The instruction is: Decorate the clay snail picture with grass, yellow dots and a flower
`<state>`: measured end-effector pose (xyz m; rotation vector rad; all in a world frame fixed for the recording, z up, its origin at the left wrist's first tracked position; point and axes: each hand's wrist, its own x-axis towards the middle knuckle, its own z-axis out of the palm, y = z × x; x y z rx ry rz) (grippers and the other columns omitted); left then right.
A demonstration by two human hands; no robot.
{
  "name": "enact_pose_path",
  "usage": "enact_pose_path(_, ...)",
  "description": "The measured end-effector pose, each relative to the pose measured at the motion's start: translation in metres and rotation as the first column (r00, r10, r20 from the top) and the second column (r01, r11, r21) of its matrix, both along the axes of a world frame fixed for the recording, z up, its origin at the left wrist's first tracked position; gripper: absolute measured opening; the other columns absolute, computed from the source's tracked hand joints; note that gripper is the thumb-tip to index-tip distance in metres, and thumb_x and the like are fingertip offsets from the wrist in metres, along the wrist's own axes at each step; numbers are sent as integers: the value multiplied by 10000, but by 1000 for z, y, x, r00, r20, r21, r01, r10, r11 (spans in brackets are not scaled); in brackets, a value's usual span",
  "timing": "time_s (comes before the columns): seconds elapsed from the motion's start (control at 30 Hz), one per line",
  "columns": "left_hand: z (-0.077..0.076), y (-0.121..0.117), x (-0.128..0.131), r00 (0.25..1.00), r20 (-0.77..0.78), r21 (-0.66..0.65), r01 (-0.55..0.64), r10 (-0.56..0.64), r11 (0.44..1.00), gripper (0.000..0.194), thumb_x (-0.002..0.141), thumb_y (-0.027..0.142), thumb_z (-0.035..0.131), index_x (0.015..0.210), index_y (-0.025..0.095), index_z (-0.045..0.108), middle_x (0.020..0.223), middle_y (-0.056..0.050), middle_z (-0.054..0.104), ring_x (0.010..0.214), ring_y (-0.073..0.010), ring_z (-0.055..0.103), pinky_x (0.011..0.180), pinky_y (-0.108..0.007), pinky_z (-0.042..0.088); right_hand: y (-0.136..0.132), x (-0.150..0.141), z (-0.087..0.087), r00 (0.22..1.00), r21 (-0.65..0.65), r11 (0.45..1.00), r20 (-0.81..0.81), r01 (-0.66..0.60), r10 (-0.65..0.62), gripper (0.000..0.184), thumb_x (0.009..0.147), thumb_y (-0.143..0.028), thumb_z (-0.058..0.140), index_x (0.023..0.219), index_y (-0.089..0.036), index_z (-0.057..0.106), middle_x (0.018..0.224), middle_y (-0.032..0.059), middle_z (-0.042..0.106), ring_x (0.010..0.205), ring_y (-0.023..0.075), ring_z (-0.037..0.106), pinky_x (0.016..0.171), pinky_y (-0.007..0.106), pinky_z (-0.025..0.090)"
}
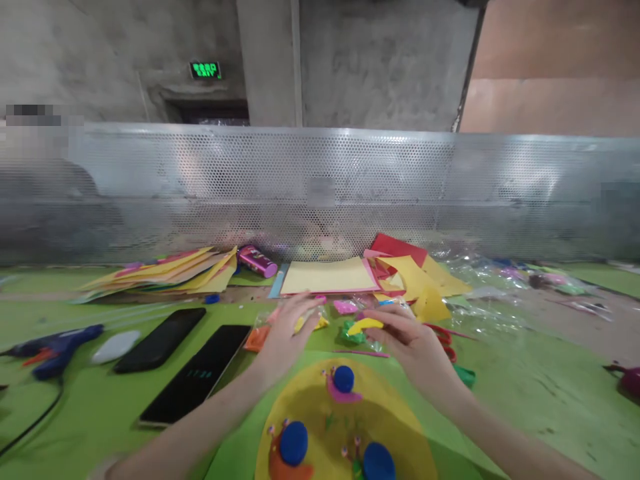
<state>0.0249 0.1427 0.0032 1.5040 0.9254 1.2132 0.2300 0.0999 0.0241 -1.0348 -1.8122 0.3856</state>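
Observation:
My right hand (pixel 405 340) pinches a curved yellow piece of modelling clay (pixel 366 325) between thumb and fingers, above a bag of green clay (pixel 351 333). My left hand (pixel 289 323) reaches over small clay packets with its fingers stretched out; an orange packet (pixel 257 338) shows beside it, and yellow clay (pixel 320 323) lies by its fingertips. Below my hands is a yellow round sheet (pixel 400 427) bearing three clay snails with blue shells: a pink snail (pixel 344 387), an orange snail (pixel 293 450) and a green snail (pixel 373 460), partly cut off by the frame.
Two phones (pixel 197 377) and a blue glue gun (pixel 63 350) lie at left. Paper stacks (pixel 165 273), a cream sheet (pixel 327 275) and a purple tube (pixel 257 261) line the back, before a perforated metal barrier (pixel 320 160). Red-handled scissors (pixel 445 340) are right of my right hand.

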Motion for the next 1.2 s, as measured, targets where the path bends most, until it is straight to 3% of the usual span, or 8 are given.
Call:
enact_pose_path(0.1, 3, -25, 17, 971, 135, -170, 221, -199, 960, 394, 857, 459, 448, 1122, 190, 559, 1118, -123, 600, 1041, -249, 564, 938, -439, 380, -9, -6, -2, 999, 29, 999, 29, -22, 22, 194, 796, -224, 552, 972, -240, 631, 824, 14, 615, 697, 151, 580, 627, 280, 521)
enact_pose_path(0.2, 4, -46, 33, 911, 292, -246, 365, -290, 898, 301, 866, 407, 468, 975, 155, 591, 965, -102, 653, 907, -201, 629, 875, -368, 442, -12, -8, -6, 996, 89, 995, 79, -43, 36, 128, 789, -190, 550, 868, -233, 640, 776, 8, 612, 727, 163, 568, 672, 298, 505)
enact_pose_path(0.3, 6, -57, 39, 870, 389, -274, 424, -304, 863, 200, 829, 352, 555, 876, 165, 608, 859, -48, 656, 803, -154, 641, 805, -297, 468, -13, -8, -10, 991, 152, 986, 128, -62, 42, 150, 798, -185, 523, 803, -233, 664, 880, 39, 583, 871, 197, 543, 766, 338, 483)
enact_pose_path(0.53, 5, -57, 35, 868, 429, -319, 406, -251, 856, 176, 769, 321, 642, 826, 155, 648, 796, -35, 668, 710, -132, 630, 758, -287, 485, -16, -9, -10, 959, 288, 956, 280, -45, -40, 225, 858, -186, 478, 915, -282, 674, 1061, 59, 491, 976, 229, 467, 795, 384, 471)
enact_pose_path(0.7, 3, -57, 34, 884, 402, -317, 381, -240, 869, 185, 747, 314, 664, 819, 143, 669, 819, -55, 682, 790, -168, 636, 789, -306, 484, -19, -8, -8, 942, 399, 914, 329, -67, -75, 224, 858, -155, 479, 780, -245, 669, 985, 66, 500, 922, 227, 463, 764, 391, 462)
enact_pose_path(0.9, 3, -54, 33, 897, 382, -348, 362, -222, 864, 209, 752, 343, 657, 779, 137, 661, 791, -67, 688, 785, -181, 649, 787, -327, 495, -16, -6, -9, 970, 323, 941, 242, -99, 19, 153, 873, -124, 437, 856, -201, 568, 936, 69, 495, 907, 188, 499, 753, 321, 479)
enact_pose_path(1.1, 0, -51, 34, 886, 410, -351, 371, -215, 860, 198, 782, 326, 632, 814, 132, 658, 839, -76, 681, 815, -176, 642, 776, -309, 494, -11, -2, -10, 920, 361, 911, 389, -201, 49, 302, 883, -93, 410, 1136, -207, 528, 1069, 79, 497, 975, 191, 483, 799, 328, 466)
enact_pose_path(1.2, -1, -52, 35, 881, 428, -340, 365, -203, 867, 184, 788, 310, 628, 818, 132, 663, 810, -62, 675, 780, -158, 638, 756, -287, 500, -10, -3, -11, 903, 365, 897, 423, -249, 78, 284, 889, -123, 430, 1151, -183, 521, 1055, 88, 512, 939, 191, 496, 785, 325, 477)
